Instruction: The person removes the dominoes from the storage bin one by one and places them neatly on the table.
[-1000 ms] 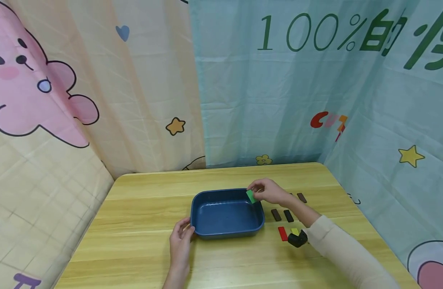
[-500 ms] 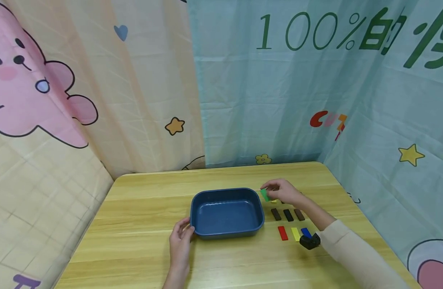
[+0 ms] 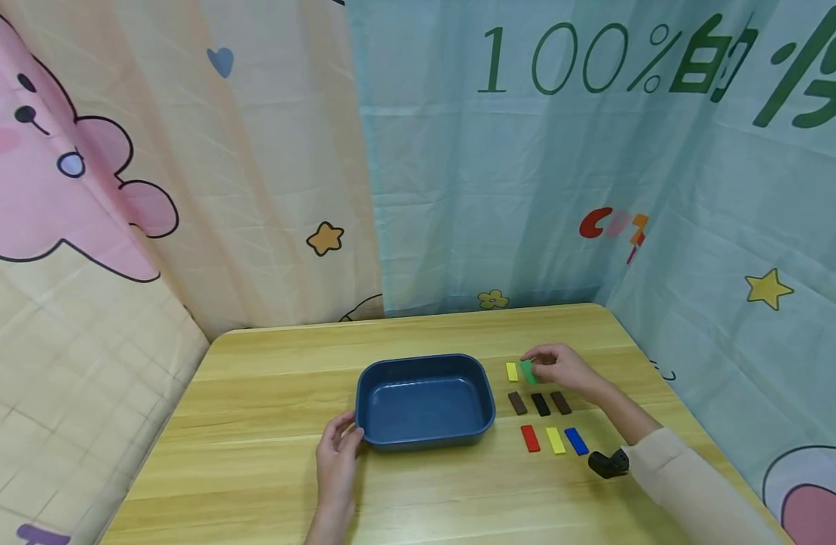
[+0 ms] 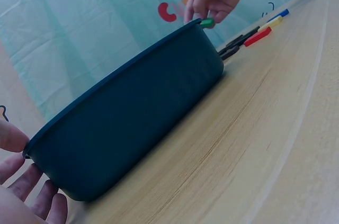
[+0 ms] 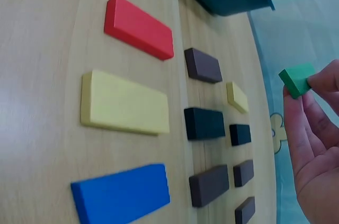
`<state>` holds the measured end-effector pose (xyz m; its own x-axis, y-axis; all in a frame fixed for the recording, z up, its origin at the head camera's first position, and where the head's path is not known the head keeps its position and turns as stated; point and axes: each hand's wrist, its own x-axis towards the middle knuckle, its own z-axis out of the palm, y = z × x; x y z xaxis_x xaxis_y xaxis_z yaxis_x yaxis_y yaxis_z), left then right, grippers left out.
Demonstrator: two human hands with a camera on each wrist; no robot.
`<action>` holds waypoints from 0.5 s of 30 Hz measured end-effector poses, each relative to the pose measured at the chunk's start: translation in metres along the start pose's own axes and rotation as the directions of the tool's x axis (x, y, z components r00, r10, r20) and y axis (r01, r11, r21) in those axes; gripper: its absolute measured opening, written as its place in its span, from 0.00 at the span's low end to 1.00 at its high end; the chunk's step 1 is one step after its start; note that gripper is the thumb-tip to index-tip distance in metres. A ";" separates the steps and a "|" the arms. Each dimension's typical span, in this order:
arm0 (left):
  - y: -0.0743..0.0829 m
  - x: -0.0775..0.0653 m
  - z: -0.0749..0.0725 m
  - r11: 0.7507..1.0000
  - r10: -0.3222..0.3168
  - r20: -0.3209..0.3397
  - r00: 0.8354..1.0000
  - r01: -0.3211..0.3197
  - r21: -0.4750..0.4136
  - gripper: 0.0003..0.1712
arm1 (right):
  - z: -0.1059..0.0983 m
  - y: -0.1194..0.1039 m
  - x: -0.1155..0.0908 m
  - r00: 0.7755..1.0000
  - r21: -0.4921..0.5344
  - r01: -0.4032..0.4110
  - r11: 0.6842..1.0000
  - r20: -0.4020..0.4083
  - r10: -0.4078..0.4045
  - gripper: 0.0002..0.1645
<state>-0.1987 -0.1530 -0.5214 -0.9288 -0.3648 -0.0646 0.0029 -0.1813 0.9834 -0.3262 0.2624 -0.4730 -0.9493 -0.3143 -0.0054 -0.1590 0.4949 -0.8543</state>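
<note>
My left hand (image 3: pixel 335 460) holds the left front corner of a deep blue plastic bin (image 3: pixel 425 443), with fingertips and thumb at its rim and outer wall. Between thumb and fingertips of my right hand (image 3: pixel 568 369) is a small green block (image 5: pixel 297 79), raised above the table. In the head view this hand is right of the bin, over the back row of blocks. Beside the green block lies a yellow block (image 3: pixel 512 372). The right wrist view shows a black block (image 5: pixel 240 134) and two dark brown blocks, one of them nearest (image 5: pixel 243 173), in that back row.
A middle row has a brown block (image 3: pixel 517 403), a black block (image 3: pixel 541 404) and another brown block (image 3: pixel 560 402). In front lie a red block (image 3: pixel 530 438), a yellow block (image 3: pixel 555 440) and a blue block (image 3: pixel 576 441). Printed curtains surround the wooden table (image 3: pixel 254 424).
My right hand has moved right with the green block, from the bin's back right corner to over the back row, uncovering blocks. The left hand and bin stay in place.
</note>
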 end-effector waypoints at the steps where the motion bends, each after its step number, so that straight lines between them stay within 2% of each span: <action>1: 0.000 0.000 0.000 1.000 -0.001 -0.001 1.000 0.001 0.001 0.20 | -0.002 0.001 -0.002 1.000 0.002 -0.004 1.000 -0.002 0.004 0.18; 11: -0.001 0.001 0.000 1.000 0.008 -0.001 1.000 -0.008 0.000 0.20 | -0.021 0.024 -0.025 0.997 -0.008 -0.055 0.998 -0.049 0.054 0.19; 15: -0.001 0.002 -0.001 1.000 0.015 -0.004 1.000 -0.015 -0.004 0.20 | -0.026 0.037 -0.035 0.992 -0.020 -0.104 0.994 -0.073 0.102 0.20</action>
<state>-0.1999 -0.1539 -0.5228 -0.9271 -0.3715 -0.0501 0.0188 -0.1795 0.9836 -0.3061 0.3125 -0.4915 -0.9778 -0.2023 -0.0549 -0.0649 0.5414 -0.8383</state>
